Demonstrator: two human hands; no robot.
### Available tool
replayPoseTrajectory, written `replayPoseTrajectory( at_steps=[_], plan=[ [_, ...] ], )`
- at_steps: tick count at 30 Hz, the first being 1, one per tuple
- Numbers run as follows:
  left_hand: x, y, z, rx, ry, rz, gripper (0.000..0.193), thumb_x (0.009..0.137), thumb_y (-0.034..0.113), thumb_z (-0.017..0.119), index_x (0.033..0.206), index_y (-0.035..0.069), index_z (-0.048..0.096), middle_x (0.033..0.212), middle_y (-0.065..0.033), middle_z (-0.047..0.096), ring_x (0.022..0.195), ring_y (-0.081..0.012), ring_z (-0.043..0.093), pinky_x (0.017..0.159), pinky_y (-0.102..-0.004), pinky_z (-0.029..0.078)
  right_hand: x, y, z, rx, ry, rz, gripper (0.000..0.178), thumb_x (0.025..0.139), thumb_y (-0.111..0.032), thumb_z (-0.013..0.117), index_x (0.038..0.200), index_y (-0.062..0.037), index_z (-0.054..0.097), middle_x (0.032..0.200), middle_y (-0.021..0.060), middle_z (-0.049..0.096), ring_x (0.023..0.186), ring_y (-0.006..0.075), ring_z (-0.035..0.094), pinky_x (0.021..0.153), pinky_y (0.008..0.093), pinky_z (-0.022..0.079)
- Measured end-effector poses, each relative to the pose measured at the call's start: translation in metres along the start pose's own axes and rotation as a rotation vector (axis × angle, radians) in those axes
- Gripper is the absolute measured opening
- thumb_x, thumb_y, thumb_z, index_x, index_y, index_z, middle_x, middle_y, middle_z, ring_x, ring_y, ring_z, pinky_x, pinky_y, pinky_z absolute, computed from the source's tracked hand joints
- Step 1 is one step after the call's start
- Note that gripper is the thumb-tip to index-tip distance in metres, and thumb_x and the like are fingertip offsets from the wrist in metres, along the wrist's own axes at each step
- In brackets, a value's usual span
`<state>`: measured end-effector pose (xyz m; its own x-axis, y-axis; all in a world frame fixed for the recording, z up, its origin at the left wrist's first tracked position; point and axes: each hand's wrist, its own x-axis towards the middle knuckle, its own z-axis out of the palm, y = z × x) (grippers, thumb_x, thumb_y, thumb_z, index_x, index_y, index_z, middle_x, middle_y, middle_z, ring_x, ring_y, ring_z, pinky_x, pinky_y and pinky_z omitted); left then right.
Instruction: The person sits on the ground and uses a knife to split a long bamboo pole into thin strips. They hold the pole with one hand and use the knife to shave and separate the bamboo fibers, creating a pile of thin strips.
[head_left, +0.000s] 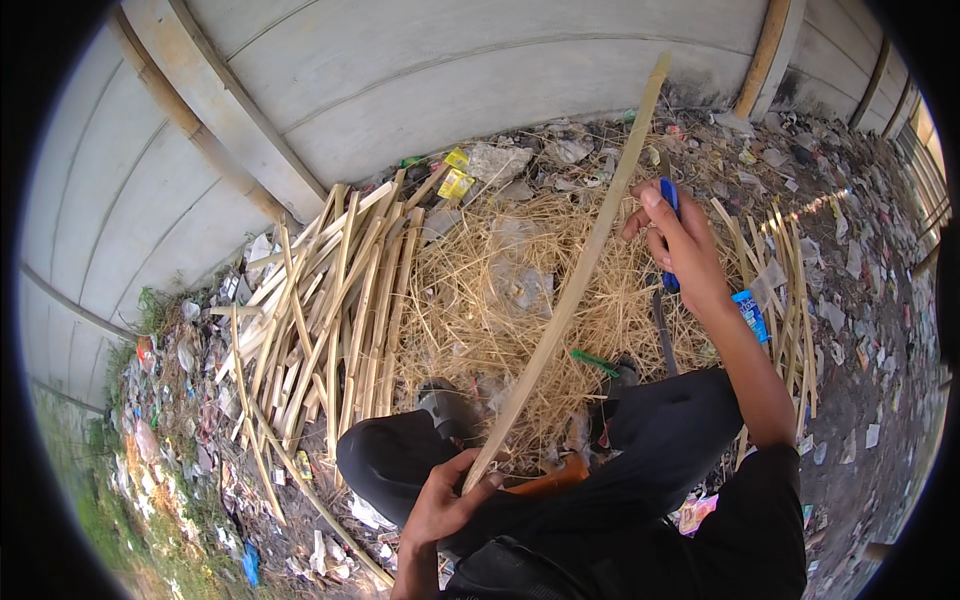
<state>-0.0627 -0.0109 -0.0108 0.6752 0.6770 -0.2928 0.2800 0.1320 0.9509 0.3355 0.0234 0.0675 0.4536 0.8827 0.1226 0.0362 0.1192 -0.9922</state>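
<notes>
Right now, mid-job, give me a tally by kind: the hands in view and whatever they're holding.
Hands: 2, left hand and right hand
Pale flat strip: 1, in the left
Blue-handled tool: 1, in the right
Total: 4

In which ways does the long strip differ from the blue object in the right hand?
The strip is pale tan, the blue object vivid blue. The strip is far longer than the blue object. In the picture, the strip slants up to the right; the blue object stands nearer upright. Both are narrow and hand-held: the strip in the left hand, the blue object in the right hand.
</notes>
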Motion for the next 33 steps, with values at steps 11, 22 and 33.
replayPoseTrajectory(
  at_steps=[11, 22, 33],
  plan=[
    [0.030, 0.032, 0.013, -0.261, -0.138, -0.097, 0.033, 0.107, 0.024, 0.059, 0.131, 0.002, 0.065, 0.083, 0.0043, 0.052, 0.074, -0.0054, 0.045, 0.066, -0.0229, 0.036, -0.120, 0.032, 0.047, -0.682, -0.344, -0.532, 0.031, 0.096, -0.027, 0.075, 0.114, -0.0048, 0.063, 0.090, 0.0107, 0.068, 0.073, 0.0261, 0.071, 0.062, 0.0365, 0.057],
    [0.047, 0.024, 0.025, -0.492, -0.221, -0.159, 0.029, 0.110, 0.021, 0.052, 0.125, -0.002, 0.064, 0.073, 0.0027, 0.048, 0.065, -0.0084, 0.048, 0.059, -0.0244, 0.042, -0.132, 0.061, 0.060, -0.663, -0.276, -0.727, 0.034, 0.088, -0.026, 0.084, 0.106, -0.0053, 0.064, 0.086, 0.0058, 0.067, 0.068, 0.0209, 0.070, 0.060, 0.0312, 0.057],
    [0.044, 0.028, 0.029, -0.442, -0.176, -0.160, 0.028, 0.109, 0.022, 0.052, 0.109, -0.001, 0.067, 0.067, 0.0028, 0.046, 0.058, -0.0077, 0.044, 0.052, -0.0245, 0.038, -0.134, 0.058, 0.067, -0.781, -0.259, -0.842, 0.029, 0.089, -0.029, 0.082, 0.101, -0.0068, 0.067, 0.084, 0.0022, 0.068, 0.066, 0.0165, 0.070, 0.058, 0.0281, 0.055]
  ],
)
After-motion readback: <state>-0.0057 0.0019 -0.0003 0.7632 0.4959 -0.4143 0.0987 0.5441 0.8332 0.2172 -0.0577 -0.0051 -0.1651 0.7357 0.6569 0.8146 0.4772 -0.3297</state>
